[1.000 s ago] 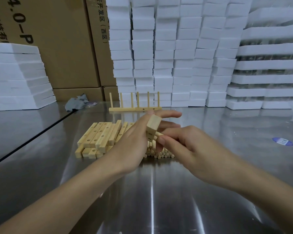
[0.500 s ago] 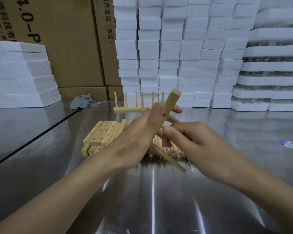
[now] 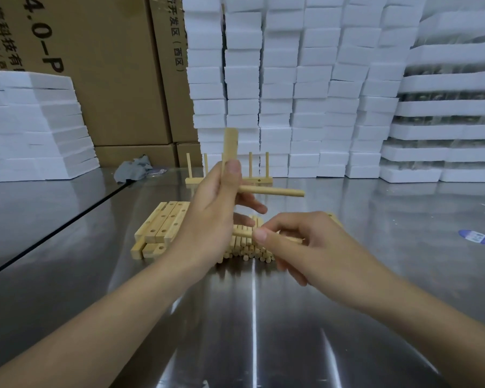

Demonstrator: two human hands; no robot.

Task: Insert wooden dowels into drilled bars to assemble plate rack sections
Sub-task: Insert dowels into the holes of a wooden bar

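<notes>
Lower half of the bar (image 3: 230,144) is swallowed by the left hand (image 3: 207,219), and the thumb covers the spot where the dowel (image 3: 275,191) meets it, so its depth can't be told. The right hand (image 3: 314,247) pinches a second dowel (image 3: 242,233), mostly hidden under the fingers. Both hands block the middle of the dowel pile (image 3: 244,250). Behind them, the rack section (image 3: 259,179) loses its centre pegs. The cardboard box (image 3: 95,65) print is cut off at the top edge, and the blue sticker (image 3: 473,236) lettering is too small to read.
</notes>
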